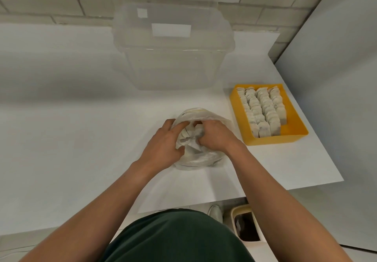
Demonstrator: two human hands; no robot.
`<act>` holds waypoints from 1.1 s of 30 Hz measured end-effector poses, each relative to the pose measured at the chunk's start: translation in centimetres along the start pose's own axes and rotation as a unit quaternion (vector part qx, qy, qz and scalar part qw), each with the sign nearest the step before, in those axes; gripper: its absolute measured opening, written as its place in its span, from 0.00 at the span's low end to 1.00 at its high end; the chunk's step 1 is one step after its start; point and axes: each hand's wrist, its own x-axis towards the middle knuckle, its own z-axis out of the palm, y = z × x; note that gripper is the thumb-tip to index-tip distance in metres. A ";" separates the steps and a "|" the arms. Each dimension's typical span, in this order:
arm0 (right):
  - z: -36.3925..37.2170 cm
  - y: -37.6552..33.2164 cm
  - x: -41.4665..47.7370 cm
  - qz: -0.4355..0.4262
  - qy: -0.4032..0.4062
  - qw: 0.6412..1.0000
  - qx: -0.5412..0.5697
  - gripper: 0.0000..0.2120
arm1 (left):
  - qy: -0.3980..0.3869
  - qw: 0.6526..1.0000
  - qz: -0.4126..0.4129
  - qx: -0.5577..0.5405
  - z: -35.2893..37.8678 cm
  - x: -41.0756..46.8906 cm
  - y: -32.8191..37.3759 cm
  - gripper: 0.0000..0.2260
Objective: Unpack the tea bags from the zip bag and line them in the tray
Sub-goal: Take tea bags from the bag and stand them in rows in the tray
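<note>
The clear zip bag [201, 156] lies on the white surface [81, 139] near the middle of the view, its mouth open toward the person. Both hands are at that mouth. The left hand [163, 141] holds the 9 o'clock side of the bag, fingers [179, 127] reaching over the rim and the thumb pressed on the plastic. The right hand [216, 137] is inside from 3 o'clock, its fingers [205, 137] curled round a bunch of tea bags [188, 134]; their tips are hidden.

At 2 o'clock from the bag, apart from it, stands a yellow tray [273, 139] holding lined tea bags [263, 109] upright in four rows. A clear plastic storage box [173, 68] stands at 12 o'clock by the tiled wall [61, 3]. A waste bin [247, 225] is on the floor at 5 o'clock.
</note>
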 end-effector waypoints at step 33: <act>0.3 -0.4 -2.5 -0.082 0.149 0.985 0.033 0.08 | 0.023 0.999 0.007 -0.045 -2.5 1.0 2.0 0.29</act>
